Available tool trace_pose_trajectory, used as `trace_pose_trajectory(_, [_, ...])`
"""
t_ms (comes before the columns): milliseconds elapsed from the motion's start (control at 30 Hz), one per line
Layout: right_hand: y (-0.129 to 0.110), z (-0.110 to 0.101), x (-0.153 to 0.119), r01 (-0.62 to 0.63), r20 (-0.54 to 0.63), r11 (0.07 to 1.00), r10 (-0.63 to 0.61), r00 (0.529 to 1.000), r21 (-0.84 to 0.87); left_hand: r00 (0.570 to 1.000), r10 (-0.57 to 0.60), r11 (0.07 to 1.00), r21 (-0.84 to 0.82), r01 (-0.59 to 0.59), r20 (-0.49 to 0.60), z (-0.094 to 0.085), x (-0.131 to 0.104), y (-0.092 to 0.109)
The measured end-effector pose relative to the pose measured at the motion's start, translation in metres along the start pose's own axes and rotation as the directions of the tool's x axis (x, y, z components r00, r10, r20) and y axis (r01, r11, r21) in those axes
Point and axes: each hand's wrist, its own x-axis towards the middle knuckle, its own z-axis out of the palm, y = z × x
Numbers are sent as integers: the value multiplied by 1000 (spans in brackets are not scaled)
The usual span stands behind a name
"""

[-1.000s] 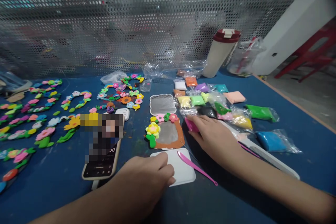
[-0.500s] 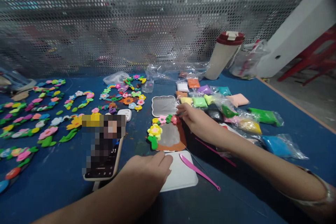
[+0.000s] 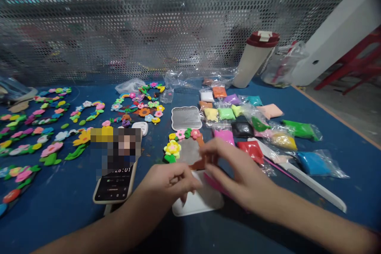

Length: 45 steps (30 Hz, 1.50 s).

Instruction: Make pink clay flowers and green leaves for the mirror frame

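Over the near edge of a decorated mirror frame [image 3: 197, 165] with a brown clay border, my two hands face each other. My left hand [image 3: 171, 182] is closed, its fingertips curled together above a white board [image 3: 198, 205]. What they pinch, if anything, is too small to make out. My right hand [image 3: 235, 166] is slightly blurred, thumb and forefinger apart, with nothing visible between them. It covers the frame's right side and most of a pink modelling tool [image 3: 217, 184]. A yellow clay flower [image 3: 172, 148] and pink flowers [image 3: 195, 133] sit along the border.
Behind the frame lies a plain white-rimmed mirror [image 3: 186, 118]. Bags of coloured clay, including a blue one [image 3: 317, 162], and a white comb [image 3: 315, 186] lie at right. A phone [image 3: 114, 184] and finished clay frames [image 3: 87, 111] are at left. A tumbler [image 3: 253, 61] stands behind.
My right hand has drawn back toward me from the frame's top right corner, uncovering the comb and the red and pink clay bags. My left hand has moved slightly, its fingers now curled inward.
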Motion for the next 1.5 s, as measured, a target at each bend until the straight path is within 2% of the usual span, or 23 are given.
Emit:
trace_pose_trajectory(67, [-7, 6, -18, 127, 33, 992, -127, 991, 7, 999, 47, 996, -79, -47, -3, 4, -1, -3])
trace_pose_trajectory(200, [-8, 17, -39, 308, -77, 944, -318, 945, -120, 980, -132, 952, -256, 167, 148, 9, -4, -3])
trace_pose_trajectory(233, [-8, 18, -41, 332, -89, 932, -346, 934, -145, 975, -148, 942, -277, 190, 168, 9, -5, -3])
trace_pose_trajectory(300, [-10, 21, -43, 343, -107, 920, -367, 924, -187, 979, -112, 948, -277, 157, 172, 10, -6, -2])
trace_pose_trajectory(433, [-16, 21, -41, 322, -104, 910, -358, 928, -260, 989, 21, 975, -221, 12, 145, 12, -8, -2])
trace_pose_trajectory(633, [-14, 13, -37, 338, -51, 893, -368, 928, -298, 997, -38, 997, -66, 42, 61, 16, -9, -7])
trace_pose_trajectory(733, [-7, 15, -41, 347, -45, 887, -377, 925, -306, 999, -28, 999, -17, 28, 31, 14, -9, -5])
trace_pose_trajectory(833, [-2, 20, -42, 277, -159, 932, -317, 935, -233, 999, -44, 992, -116, 47, 24, 11, -7, -4])
trace_pose_trajectory(933, [1, 24, -38, 76, -290, 997, -68, 955, 17, 997, -67, 961, -265, 73, 33, 10, -4, -7])
trace_pose_trajectory(1033, [2, 24, -32, -123, -272, 962, 189, 944, 242, 997, -59, 924, -375, 70, 39, 11, -2, -12])
trace_pose_trajectory(1133, [5, 22, -29, -241, -188, 897, 327, 926, 371, 992, -101, 909, -399, 123, 76, 12, 0, -12])
trace_pose_trajectory(1300, [8, 24, -31, -199, -111, 899, 261, 959, 390, 984, -152, 911, -372, 176, 94, 12, 2, -7])
trace_pose_trajectory(1400, [9, 27, -32, -166, -115, 906, 227, 967, 390, 981, -179, 926, -324, 195, 80, 12, 3, -6])
trace_pose_trajectory(1500, [9, 30, -32, -107, -156, 923, 175, 972, 369, 985, -159, 949, -264, 171, 66, 13, 2, -7])
